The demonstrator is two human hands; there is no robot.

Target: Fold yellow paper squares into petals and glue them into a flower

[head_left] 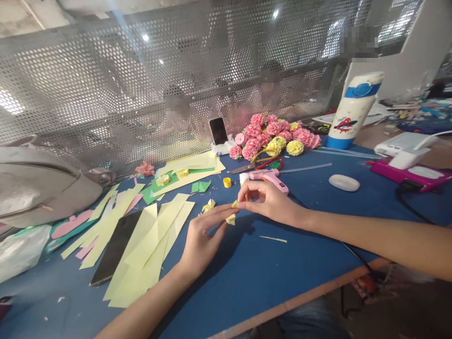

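A small folded piece of yellow paper (230,219) is held up between my two hands above the blue table. My left hand (207,234) comes from below and pinches it with outstretched fingers and thumb. From the right, my right hand (264,201) closes its thumb and fingertips on the paper's upper edge. Just beyond my left fingers lies a crumpled yellow paper petal (209,205). Behind my right hand rest a pink glue gun (273,178) and a small yellow cap (227,182). A thin yellow paper sliver (273,239) lies below my right wrist.
Yellow paper strips (148,254) and a dark phone or tablet (116,247) lie left. Pink and yellow paper flowers (263,134), scissors (247,167) and a propped phone (218,131) stand behind. Rightward are a bottle (355,113), a white case (344,182) and a magenta power strip (406,172).
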